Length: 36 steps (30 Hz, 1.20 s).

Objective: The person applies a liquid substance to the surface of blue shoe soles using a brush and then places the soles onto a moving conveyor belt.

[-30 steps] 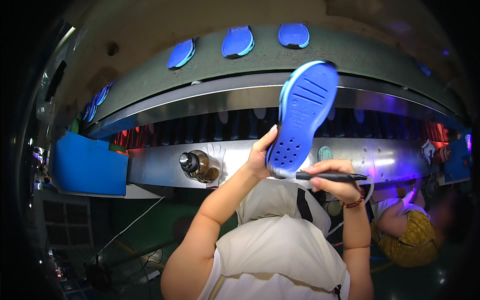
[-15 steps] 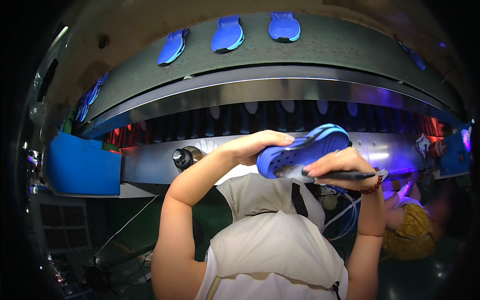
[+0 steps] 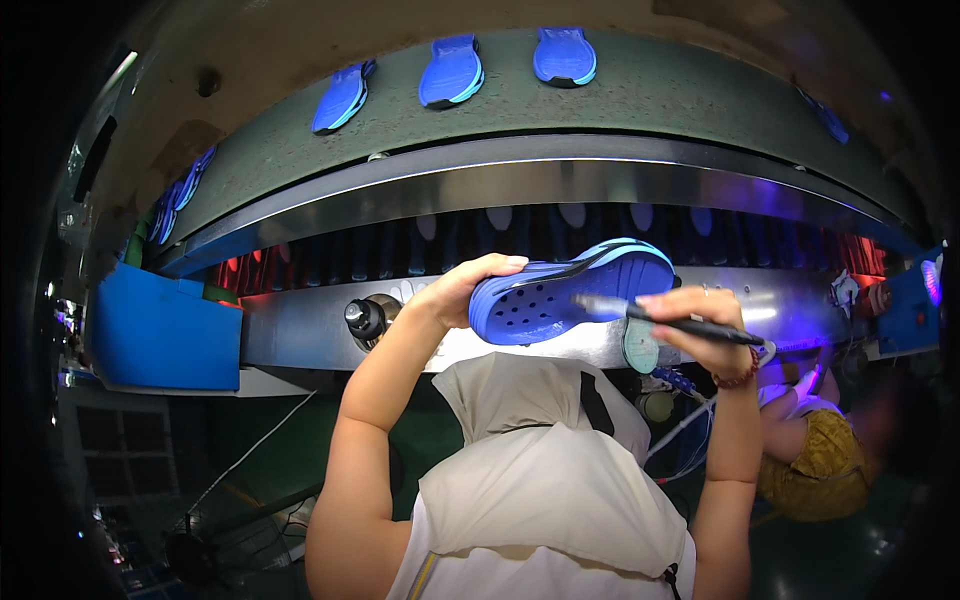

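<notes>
A blue shoe sole [image 3: 545, 305] with small holes at one end and a light-blue and black rim is tilted in front of me. My left hand [image 3: 470, 290] grips it by its left end, the thumb lying over the upper edge. My right hand [image 3: 700, 325] is wrapped around a black-handled brush [image 3: 690, 327]. The brush's pale bristles lie over the inner face of the sole, near its middle; I cannot tell whether they touch it. Below the right fingers a pale green round pad or lid [image 3: 640, 345] shows in part.
Several blue soles, such as one sole [image 3: 451, 72], lie on the green conveyor belt [image 3: 680, 110] beyond the metal rail [image 3: 500, 175]. On the steel bench stands a dark bottle [image 3: 364, 318]. A blue box [image 3: 165, 330] is at left. At right sits another person [image 3: 815, 465].
The sole has shifted left and turned its holed inner face more into view. The brush has moved up, away from the sole's lower edge toward its middle.
</notes>
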Each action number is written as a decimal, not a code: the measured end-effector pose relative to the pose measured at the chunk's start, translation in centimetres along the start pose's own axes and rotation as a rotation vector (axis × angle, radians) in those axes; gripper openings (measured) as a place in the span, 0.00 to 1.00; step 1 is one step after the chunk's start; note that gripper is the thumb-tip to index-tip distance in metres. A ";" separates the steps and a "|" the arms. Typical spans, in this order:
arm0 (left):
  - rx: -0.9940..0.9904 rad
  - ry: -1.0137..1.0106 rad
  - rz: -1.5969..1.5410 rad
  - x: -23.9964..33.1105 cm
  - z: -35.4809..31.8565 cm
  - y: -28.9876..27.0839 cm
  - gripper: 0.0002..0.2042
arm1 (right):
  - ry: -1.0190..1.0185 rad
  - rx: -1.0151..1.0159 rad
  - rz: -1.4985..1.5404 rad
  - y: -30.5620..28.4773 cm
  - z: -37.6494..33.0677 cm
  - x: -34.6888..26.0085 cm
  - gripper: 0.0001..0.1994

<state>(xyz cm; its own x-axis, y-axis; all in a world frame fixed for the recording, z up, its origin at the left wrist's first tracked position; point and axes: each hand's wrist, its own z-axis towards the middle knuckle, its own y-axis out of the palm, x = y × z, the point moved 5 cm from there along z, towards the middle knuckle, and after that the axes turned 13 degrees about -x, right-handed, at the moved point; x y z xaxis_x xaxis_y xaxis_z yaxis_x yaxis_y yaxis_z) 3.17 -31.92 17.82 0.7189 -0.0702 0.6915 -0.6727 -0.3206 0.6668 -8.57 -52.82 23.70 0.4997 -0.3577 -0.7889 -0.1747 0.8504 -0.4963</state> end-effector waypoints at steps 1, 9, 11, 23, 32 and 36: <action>-0.015 0.012 -0.014 0.1 0.2 -0.3 0.22 | 0.040 0.007 -0.031 0.1 0.3 0.6 0.09; -0.194 0.277 -0.259 -0.8 -0.1 -4.2 0.41 | -0.081 0.032 0.107 1.1 0.7 -2.3 0.11; -0.151 0.652 -0.511 -2.1 3.1 -2.5 0.44 | 0.143 0.179 0.085 1.8 0.5 -0.7 0.10; 0.059 0.567 -0.380 -5.0 5.6 -2.6 0.43 | 0.000 -0.080 -0.289 7.2 1.4 -2.2 0.09; -0.196 0.658 -0.398 -3.1 6.3 1.7 0.47 | 0.048 0.115 0.010 4.7 1.9 -1.7 0.09; -0.101 0.685 -0.369 -1.7 5.2 1.6 0.47 | 0.159 0.117 0.168 3.5 -0.6 -0.4 0.09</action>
<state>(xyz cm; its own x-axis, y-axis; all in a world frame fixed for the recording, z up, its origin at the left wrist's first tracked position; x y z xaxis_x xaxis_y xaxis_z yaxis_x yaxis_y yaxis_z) 1.83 -37.22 16.26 0.6533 0.6329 0.4155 -0.4473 -0.1201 0.8863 -9.87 -49.92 22.04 0.3303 -0.2562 -0.9084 -0.1401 0.9385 -0.3157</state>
